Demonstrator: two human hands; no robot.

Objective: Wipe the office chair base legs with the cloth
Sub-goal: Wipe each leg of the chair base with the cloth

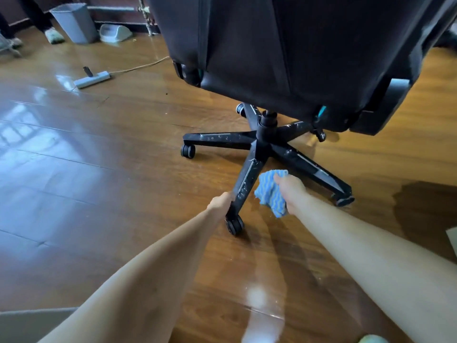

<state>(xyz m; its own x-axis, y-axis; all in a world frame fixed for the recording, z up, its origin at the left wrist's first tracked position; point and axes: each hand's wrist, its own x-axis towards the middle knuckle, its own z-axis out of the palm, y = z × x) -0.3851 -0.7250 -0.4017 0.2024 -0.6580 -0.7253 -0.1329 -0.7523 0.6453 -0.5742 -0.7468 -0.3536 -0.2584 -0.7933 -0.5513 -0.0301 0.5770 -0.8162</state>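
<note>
At frame centre we see the right hand [289, 191] closed around the cloth [270, 193] beside the nearest chair leg [247, 180]; the left hand [221, 203] seems to grip it. Open floor [99, 169] lies left.

Both forearms bare to the frame edge, no sleeves, watch or rings visible on left hand [220, 203] or right hand [290, 191].

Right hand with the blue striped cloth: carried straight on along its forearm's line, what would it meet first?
Probably the central hub of the black five-legged chair base, with the right hand and its blue striped cloth passing between two dusty legs; depth is unclear, so the cloth might brush the near leg first.
</note>
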